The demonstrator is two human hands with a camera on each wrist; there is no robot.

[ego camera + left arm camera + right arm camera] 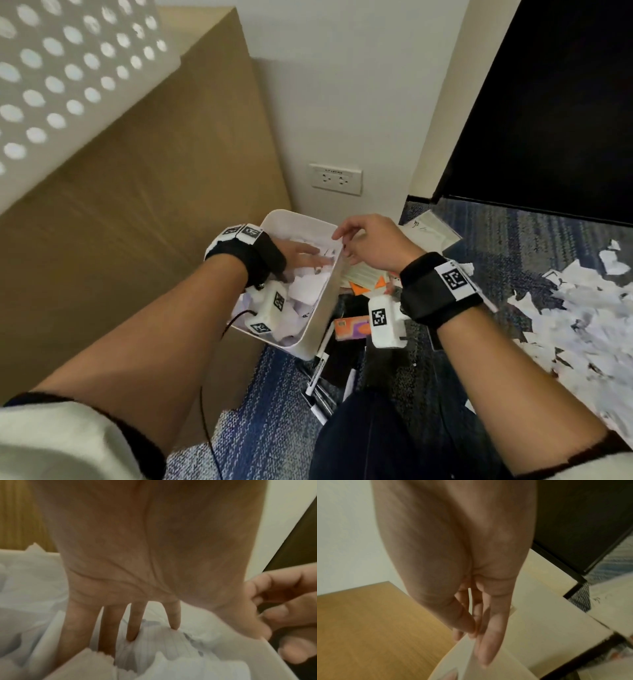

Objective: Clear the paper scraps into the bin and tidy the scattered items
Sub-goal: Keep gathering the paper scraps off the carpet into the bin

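A white bin stands on the carpet against a cardboard panel, filled with white paper scraps. My left hand is inside it, fingers straight and spread, pressing down on the scraps; in the left wrist view the fingertips sink into the paper. My right hand pinches the bin's right rim between thumb and fingers. A large heap of torn scraps lies on the carpet to the right.
Beside the bin lie black-and-white markers, a small orange box, an orange paper shape and a lined pad. Sheets in a plastic sleeve lie by the wall. A dark cabinet stands at right, a wall socket behind.
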